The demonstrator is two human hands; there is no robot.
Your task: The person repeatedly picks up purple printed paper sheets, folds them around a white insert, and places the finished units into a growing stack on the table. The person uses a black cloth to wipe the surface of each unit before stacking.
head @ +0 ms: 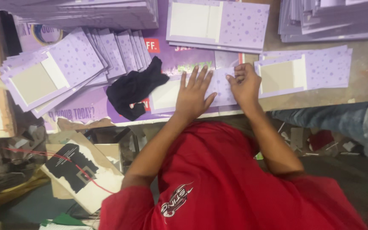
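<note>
I see my left hand [194, 96] spread flat on the lilac dotted card [192, 91] at frame centre, its long axis running left-right along the bench [363, 72]. My right hand [244, 83], fingers curled, pinches the card's right end; both touch it.

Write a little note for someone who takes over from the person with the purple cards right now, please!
Left hand: flat, fingers spread, pressing the purple dotted card onto the table edge.
Right hand: fingers curled, pinching the same card at its right part.
Nearby: a black cloth left of the card; a fanned pile of like cards further left; one card just right of the hands; taller stacks along the far side.
Done: many cards lie piled. Left: the card under the hands is not yet set on any pile.
</note>
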